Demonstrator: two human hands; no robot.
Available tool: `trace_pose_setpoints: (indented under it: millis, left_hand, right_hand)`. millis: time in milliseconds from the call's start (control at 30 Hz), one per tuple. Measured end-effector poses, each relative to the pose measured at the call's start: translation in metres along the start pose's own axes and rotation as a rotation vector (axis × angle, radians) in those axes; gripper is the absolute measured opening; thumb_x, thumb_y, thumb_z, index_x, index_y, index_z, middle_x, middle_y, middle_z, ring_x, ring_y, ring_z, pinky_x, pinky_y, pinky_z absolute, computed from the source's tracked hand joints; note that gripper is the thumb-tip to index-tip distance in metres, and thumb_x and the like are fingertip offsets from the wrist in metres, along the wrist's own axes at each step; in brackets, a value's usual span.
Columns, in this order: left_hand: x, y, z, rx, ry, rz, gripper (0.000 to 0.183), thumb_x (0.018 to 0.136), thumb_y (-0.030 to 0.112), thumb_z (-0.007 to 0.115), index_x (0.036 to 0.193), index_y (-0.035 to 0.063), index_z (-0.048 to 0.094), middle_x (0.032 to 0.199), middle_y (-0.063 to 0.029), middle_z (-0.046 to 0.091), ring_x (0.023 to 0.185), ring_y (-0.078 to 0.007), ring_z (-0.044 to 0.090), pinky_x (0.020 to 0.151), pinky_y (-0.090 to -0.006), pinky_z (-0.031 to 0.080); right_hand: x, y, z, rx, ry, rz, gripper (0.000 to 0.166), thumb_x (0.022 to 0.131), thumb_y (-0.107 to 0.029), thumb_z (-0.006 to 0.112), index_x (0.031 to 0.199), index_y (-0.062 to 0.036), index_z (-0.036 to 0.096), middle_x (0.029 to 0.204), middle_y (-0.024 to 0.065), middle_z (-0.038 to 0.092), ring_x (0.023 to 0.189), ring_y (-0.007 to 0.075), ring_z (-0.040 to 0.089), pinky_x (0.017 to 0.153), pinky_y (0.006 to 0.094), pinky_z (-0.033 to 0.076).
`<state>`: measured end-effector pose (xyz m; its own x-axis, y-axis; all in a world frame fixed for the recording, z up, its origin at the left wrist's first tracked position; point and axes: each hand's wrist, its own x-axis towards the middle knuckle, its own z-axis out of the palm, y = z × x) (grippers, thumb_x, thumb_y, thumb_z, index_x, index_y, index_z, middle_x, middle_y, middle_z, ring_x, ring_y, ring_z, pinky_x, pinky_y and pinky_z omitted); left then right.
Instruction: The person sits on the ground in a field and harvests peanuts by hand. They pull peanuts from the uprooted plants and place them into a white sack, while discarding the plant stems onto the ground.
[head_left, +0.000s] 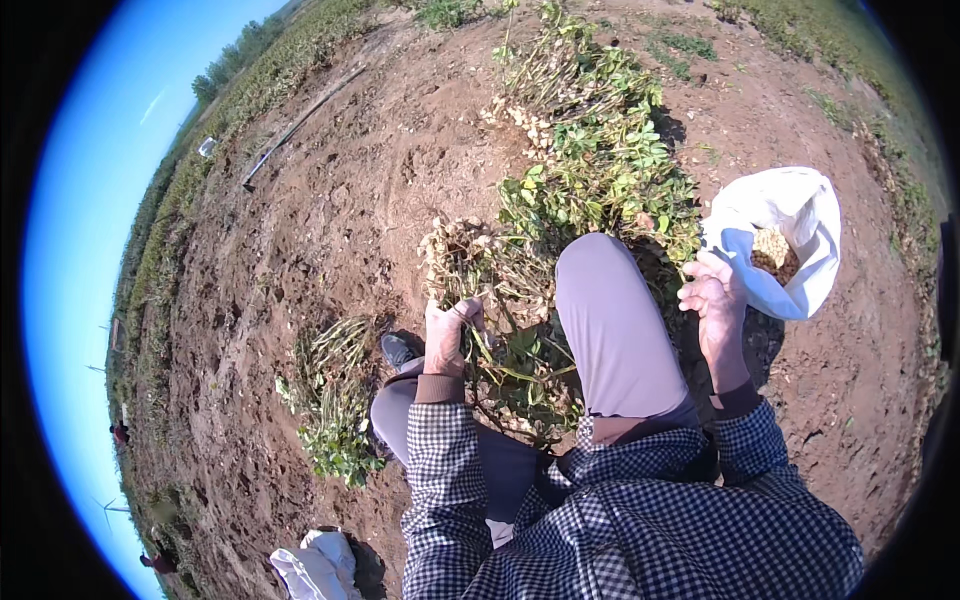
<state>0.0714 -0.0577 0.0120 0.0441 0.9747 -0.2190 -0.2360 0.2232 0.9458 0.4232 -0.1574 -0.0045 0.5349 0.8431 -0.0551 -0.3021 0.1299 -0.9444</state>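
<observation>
My left hand is closed around the stems of an uprooted peanut plant, whose pods and roots stick up beyond my fist. Its leafy stems trail down between my legs. My right hand is beside the near left rim of an open white woven sack, fingers partly curled and apart; no pod shows in them. Peanuts lie inside the sack. A long heap of peanut plants with pods lies on the soil beyond my raised knee.
Another bunch of peanut plants lies left of my shoe. A folded white sack is at the bottom left. A long-handled tool lies on the soil farther off. People are far away at the lower left.
</observation>
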Motion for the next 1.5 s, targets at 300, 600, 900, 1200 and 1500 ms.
trace_pose_setpoints:
  millis: [300, 600, 900, 1200, 1500]
  left_hand:
    - [-0.089, -0.023, -0.03, -0.274, -0.088, 0.003, 0.035, 0.072, 0.001, 0.062, 0.103, -0.0071, 0.048, 0.062, -0.0097, 0.054, 0.046, -0.0166, 0.048, 0.04, -0.0257, 0.038]
    - [-0.068, -0.024, 0.007, -0.482, -0.414, -0.023, 0.057, 0.068, 0.009, 0.067, 0.119, -0.0071, 0.047, 0.074, -0.0117, 0.057, 0.044, -0.0158, 0.046, 0.041, -0.0273, 0.038]
    - [-0.104, -0.007, -0.006, -0.106, 0.232, 0.098, 0.037, 0.078, 0.018, 0.064, 0.105, -0.0058, 0.054, 0.091, -0.0129, 0.064, 0.072, -0.0213, 0.063, 0.065, -0.0319, 0.055]
    - [-0.085, -0.025, -0.044, 0.091, -0.048, -0.236, 0.056, 0.077, 0.025, 0.069, 0.119, -0.0078, 0.051, 0.107, -0.0155, 0.063, 0.097, -0.023, 0.061, 0.088, -0.0345, 0.048]
    - [-0.068, 0.0, -0.057, 0.197, -0.184, -0.273, 0.062, 0.071, 0.022, 0.076, 0.122, -0.0038, 0.052, 0.114, -0.0162, 0.061, 0.102, -0.0269, 0.06, 0.092, -0.0384, 0.047]
  right_hand:
    - [-0.056, 0.075, 0.166, -0.542, -0.685, 0.411, 0.047, 0.094, -0.024, 0.053, 0.131, 0.0017, 0.041, 0.126, 0.0178, 0.051, 0.116, 0.0217, 0.05, 0.099, 0.0277, 0.037]
    - [-0.019, 0.316, 0.153, 0.505, -0.92, 0.878, 0.032, 0.095, -0.03, 0.05, 0.107, -0.0026, 0.061, 0.09, 0.0069, 0.066, 0.075, 0.0137, 0.062, 0.063, 0.0251, 0.052]
    - [-0.11, 0.111, 0.161, -0.262, -0.911, 0.479, 0.046, 0.098, -0.038, 0.036, 0.11, 0.0016, 0.058, 0.108, 0.0063, 0.061, 0.089, 0.0137, 0.057, 0.078, 0.0274, 0.046]
    - [-0.126, 0.117, 0.158, -1.138, -1.485, -0.966, 0.029, 0.095, -0.022, 0.039, 0.092, 0.0017, 0.056, 0.086, 0.0037, 0.056, 0.073, 0.0149, 0.051, 0.064, 0.0291, 0.041]
    - [-0.131, 0.14, 0.175, -1.201, -1.39, -1.37, 0.026, 0.094, -0.014, 0.036, 0.075, -0.0037, 0.052, 0.068, 0.0017, 0.043, 0.064, 0.0123, 0.041, 0.064, 0.0291, 0.035]
